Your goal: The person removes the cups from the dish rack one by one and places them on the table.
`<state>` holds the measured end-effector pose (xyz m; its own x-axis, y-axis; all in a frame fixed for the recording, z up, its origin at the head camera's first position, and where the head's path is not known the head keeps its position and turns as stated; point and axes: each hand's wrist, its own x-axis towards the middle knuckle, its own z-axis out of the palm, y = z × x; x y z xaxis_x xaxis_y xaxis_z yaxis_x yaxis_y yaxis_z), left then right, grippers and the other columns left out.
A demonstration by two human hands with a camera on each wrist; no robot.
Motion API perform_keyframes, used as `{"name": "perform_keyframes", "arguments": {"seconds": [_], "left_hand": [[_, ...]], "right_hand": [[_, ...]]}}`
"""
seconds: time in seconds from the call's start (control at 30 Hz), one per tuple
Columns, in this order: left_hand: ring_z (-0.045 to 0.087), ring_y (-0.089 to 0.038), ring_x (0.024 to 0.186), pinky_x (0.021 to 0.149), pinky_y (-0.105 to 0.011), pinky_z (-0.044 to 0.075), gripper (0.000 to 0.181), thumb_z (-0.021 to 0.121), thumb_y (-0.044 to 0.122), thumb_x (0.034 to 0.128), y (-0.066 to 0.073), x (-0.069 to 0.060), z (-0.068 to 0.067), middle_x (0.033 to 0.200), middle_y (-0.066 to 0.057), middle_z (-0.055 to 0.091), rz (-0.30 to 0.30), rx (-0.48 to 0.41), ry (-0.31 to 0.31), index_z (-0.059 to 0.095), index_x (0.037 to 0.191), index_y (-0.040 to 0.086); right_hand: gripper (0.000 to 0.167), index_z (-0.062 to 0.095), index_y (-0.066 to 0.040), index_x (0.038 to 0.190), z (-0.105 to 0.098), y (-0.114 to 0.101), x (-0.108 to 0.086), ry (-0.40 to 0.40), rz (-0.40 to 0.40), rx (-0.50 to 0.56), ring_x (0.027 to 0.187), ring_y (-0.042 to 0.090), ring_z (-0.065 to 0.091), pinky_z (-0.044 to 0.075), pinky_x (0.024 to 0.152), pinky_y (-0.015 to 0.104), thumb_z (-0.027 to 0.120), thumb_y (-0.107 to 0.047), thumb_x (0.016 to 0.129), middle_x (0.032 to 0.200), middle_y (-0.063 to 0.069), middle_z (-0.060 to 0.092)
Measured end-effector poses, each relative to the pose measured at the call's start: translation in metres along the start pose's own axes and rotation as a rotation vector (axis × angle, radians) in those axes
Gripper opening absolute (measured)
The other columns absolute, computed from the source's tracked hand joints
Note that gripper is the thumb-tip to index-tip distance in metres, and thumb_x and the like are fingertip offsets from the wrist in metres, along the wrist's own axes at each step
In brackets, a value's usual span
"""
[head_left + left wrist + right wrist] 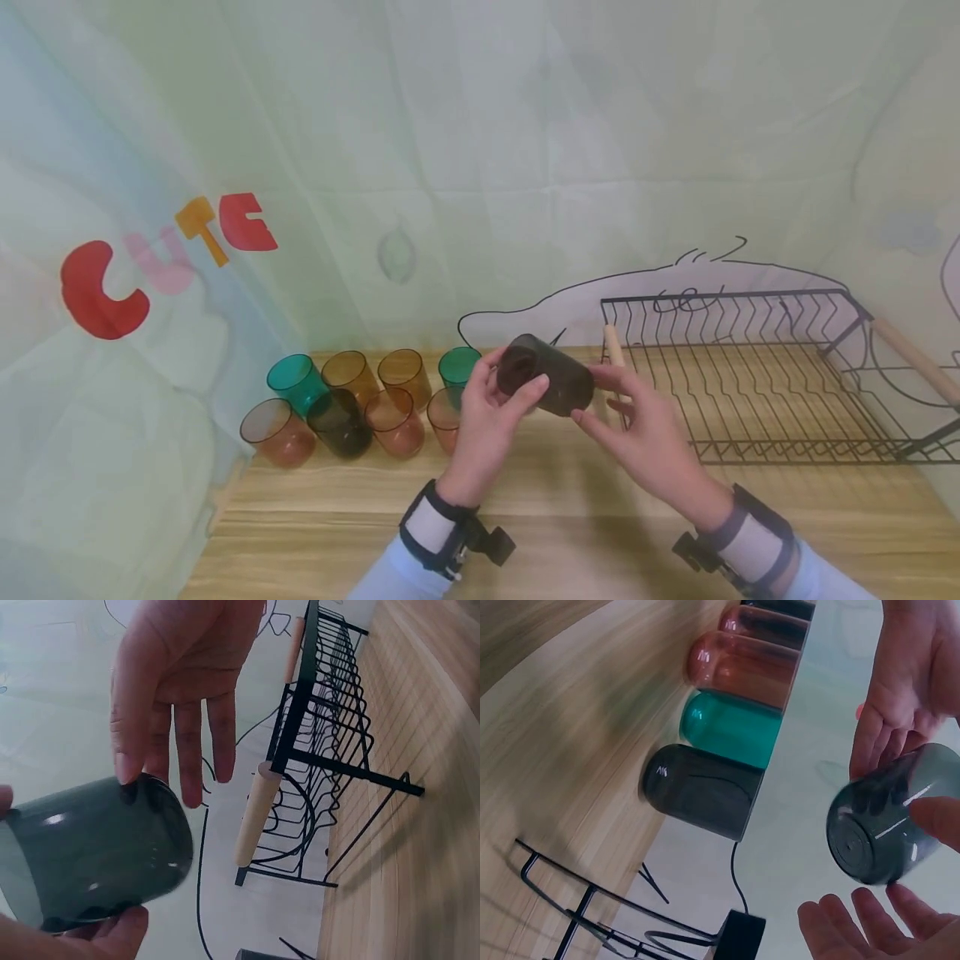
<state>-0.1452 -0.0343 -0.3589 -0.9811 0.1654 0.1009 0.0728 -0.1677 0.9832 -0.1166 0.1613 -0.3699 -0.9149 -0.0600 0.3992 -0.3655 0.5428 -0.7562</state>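
A dark grey glass (555, 379) is held tilted in the air, its mouth toward the left and its base toward the right. My left hand (487, 417) grips it near the mouth, with the thumb along its side. At the base end, my right hand (637, 425) pinches the edge between thumb and finger. Its other fingers hang off the glass in the left wrist view. The round base of the held glass (870, 825) shows in the right wrist view.
Coloured glasses stand upright in two rows at left, among them a teal one (297, 383), an amber one (348, 375) and a pink one (277, 433). Another dark glass (701, 791) ends the back row. A black wire dish rack (750, 450) with wooden handles stands right on the wooden table (337, 533).
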Motion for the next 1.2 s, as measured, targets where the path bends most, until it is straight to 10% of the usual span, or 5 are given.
{"name": "perform_keyframes", "arguments": {"seconds": [0.43,1.2], "left_hand": [[0.051,-0.016,0.121,0.102,-0.045,0.043,0.08,0.081,0.042,0.0689,-0.03,-0.002,-0.011,0.13,0.004,0.051,0.086,0.373,0.083,0.041,0.134,0.021],[0.048,-0.018,0.124,0.103,-0.042,0.042,0.083,0.081,0.041,0.0688,-0.08,0.001,-0.022,0.134,-0.004,0.052,0.078,0.687,0.107,0.039,0.136,0.015]], "right_hand": [[0.054,0.053,-0.02,0.129,-0.012,0.018,-0.006,0.005,-0.06,-0.212,0.119,0.02,0.053,0.048,0.098,0.043,0.074,-0.025,0.079,0.131,0.0,0.056],[0.049,0.056,-0.014,0.125,-0.021,0.03,-0.01,0.065,-0.033,-0.279,0.118,0.022,0.054,0.048,0.096,0.046,0.073,-0.025,0.081,0.129,0.006,0.056]]}}
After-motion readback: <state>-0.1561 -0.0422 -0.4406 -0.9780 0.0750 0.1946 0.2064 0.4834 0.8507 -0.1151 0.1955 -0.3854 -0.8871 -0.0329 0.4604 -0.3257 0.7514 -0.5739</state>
